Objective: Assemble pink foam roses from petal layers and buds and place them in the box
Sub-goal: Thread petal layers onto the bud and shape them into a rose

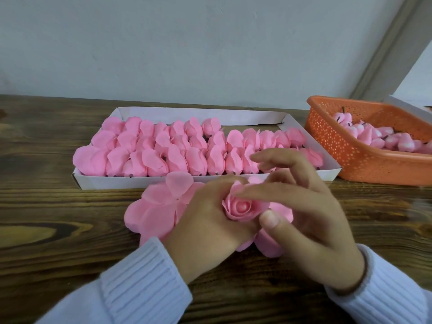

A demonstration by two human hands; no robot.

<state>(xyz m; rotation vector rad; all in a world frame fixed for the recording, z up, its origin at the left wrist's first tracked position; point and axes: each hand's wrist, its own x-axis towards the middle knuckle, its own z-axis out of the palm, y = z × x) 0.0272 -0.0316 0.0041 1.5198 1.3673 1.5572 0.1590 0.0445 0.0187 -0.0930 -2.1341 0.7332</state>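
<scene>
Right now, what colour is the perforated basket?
Orange; the basket shows best in the head view.

Bare worktop (42, 206) lay open left of the white box (117, 182) and along the near edge. The box barred the middle; rows of roses (163, 148) filled it except a bare strip along its far wall. The orange basket (364, 167), part-filled with buds (371, 136), stood just beside the box's right end, leaving no clear passage between them. Loose petal layers (156, 213) covered the wood between box and left hand (205, 223); the right hand (311, 218) met it over the held rose (240, 208). The wall (187, 43) closed the far side.
</scene>
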